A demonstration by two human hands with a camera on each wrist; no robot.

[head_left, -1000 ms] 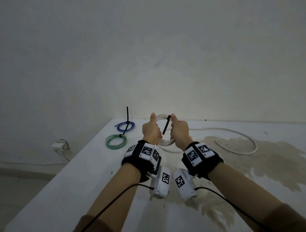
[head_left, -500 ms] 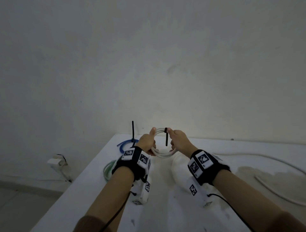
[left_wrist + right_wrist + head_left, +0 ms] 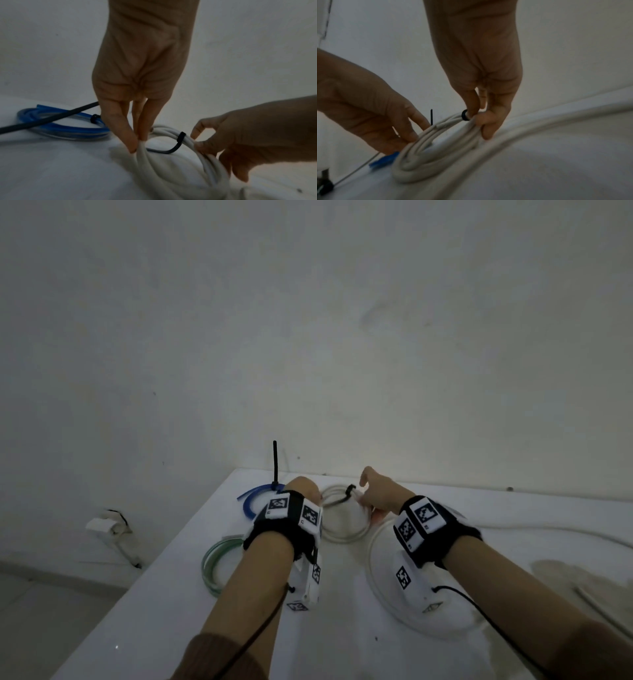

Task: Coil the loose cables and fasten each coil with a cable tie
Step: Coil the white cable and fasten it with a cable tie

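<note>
Head view: blue coil (image 3: 251, 499), green coil (image 3: 214, 563) and white coil (image 3: 344, 534) are tied; left hand (image 3: 137, 75) and right hand (image 3: 481, 70) pinch the white coil on the counter (image 3: 171, 611); a loose white cable (image 3: 548, 530) remains uncoiled

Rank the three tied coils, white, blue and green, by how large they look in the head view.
1. white coil, fully in view.
2 and 3. green coil and blue coil: no ranking, because the left hand and its forearm hide part of each, and the green one lies nearer the camera.
</note>
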